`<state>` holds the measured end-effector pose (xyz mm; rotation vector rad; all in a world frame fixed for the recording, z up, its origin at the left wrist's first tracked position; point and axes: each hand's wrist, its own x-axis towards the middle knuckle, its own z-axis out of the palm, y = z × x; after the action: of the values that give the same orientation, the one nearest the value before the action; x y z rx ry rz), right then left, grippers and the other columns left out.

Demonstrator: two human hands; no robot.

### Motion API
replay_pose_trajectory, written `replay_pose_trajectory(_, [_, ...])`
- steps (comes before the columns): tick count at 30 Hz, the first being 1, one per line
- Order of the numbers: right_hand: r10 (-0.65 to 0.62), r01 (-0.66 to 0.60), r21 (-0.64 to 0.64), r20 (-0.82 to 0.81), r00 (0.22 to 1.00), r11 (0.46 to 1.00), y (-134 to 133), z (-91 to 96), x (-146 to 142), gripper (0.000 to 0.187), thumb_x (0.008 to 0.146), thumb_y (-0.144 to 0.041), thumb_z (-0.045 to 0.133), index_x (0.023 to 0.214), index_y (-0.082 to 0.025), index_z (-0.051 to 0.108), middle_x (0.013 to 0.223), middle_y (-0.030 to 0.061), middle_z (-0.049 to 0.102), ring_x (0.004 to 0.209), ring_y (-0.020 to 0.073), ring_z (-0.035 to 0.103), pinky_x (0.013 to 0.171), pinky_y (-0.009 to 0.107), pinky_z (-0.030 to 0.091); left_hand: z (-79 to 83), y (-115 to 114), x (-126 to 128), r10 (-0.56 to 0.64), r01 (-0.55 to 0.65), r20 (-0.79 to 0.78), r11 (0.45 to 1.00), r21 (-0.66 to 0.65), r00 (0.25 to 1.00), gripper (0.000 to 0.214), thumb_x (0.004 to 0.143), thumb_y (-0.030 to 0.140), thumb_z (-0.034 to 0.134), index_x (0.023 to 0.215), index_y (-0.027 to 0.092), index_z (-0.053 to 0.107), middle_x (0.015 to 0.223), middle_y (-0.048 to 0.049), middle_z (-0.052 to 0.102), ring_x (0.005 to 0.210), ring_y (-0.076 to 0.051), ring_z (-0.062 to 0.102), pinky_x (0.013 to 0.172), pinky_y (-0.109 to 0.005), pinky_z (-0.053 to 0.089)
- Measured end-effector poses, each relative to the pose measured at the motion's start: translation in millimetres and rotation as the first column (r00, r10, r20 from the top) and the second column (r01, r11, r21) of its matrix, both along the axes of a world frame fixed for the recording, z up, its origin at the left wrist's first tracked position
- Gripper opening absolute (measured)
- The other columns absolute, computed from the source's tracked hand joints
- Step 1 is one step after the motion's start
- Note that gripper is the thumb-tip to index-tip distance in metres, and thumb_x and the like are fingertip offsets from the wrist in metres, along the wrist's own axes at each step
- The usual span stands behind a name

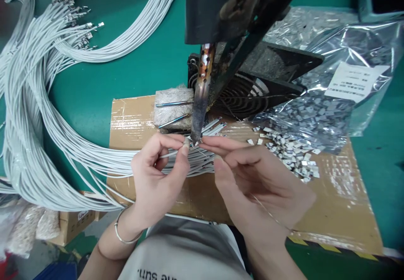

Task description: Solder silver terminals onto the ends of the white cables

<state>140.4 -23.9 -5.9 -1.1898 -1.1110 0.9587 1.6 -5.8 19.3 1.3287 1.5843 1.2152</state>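
Note:
My left hand (158, 170) pinches a thin grey wire (168, 154) between thumb and forefinger, its end held up at the tip of a soldering iron (199, 103). My right hand (252, 175) is closed in a pinch at the same tip, fingertips almost touching the left ones. What it holds at the fingertips is too small to make out; a fine strand of solder wire (268, 212) runs across its palm. Under both hands lies a bundle of grey wires (202, 162) on a cardboard sheet (132, 120).
Long loops of grey wires with metal terminals (75, 23) cover the green table at left. A heap of small grey parts (293, 154) spills from a clear plastic bag (331, 107) at right. A black fan (249, 91) and a sponge block (172, 107) sit behind the iron.

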Motion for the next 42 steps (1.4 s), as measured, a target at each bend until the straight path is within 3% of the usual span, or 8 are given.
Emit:
replay_pose_trajectory(14, [-0.015, 0.015, -0.025, -0.015, 1.0, 1.0, 1.4, -2.0, -0.5, 0.024, 0.092, -0.002, 0.072, 0.085, -0.024, 0.067, 0.116, -0.001, 0.085, 0.111, 0.0167, 0.083, 0.099, 0.027, 0.064, -0.4, 1.2, 1.3, 0.0, 0.0, -0.006, 1.0, -0.029, 1.0, 0.014, 0.09, 0.011, 0.076, 0.08, 0.02, 0.07, 0.089, 0.0001, 0.081, 0.056, -0.006, 0.05, 0.048, -0.019, 0.034])
replay_pose_trajectory(27, [0.004, -0.008, -0.058, -0.059, 0.998, 0.998, 4.4, 0.3, 2.5, 0.024, 0.094, -0.005, 0.071, 0.08, -0.023, 0.064, 0.104, -0.0007, 0.085, 0.103, 0.0157, 0.084, 0.097, 0.027, 0.068, -2.8, -1.0, -0.8, -0.002, 0.002, 0.013, 0.999, -0.043, 1.0, 0.014, 0.089, 0.011, 0.077, 0.08, 0.02, 0.071, 0.088, -0.0026, 0.081, 0.064, -0.01, 0.06, 0.046, -0.02, 0.034])
replay_pose_trajectory(42, [-0.01, 0.008, -0.049, -0.023, 1.0, 0.999, 1.6, -0.2, 1.0, 0.023, 0.091, -0.003, 0.073, 0.084, -0.024, 0.066, 0.115, 0.0017, 0.086, 0.108, 0.0201, 0.083, 0.094, 0.032, 0.066, 0.8, 2.7, 2.6, 0.022, -0.022, -0.012, 0.999, -0.039, 1.0, 0.014, 0.086, 0.011, 0.078, 0.078, 0.02, 0.071, 0.086, -0.0034, 0.081, 0.058, -0.01, 0.059, 0.045, -0.02, 0.036])
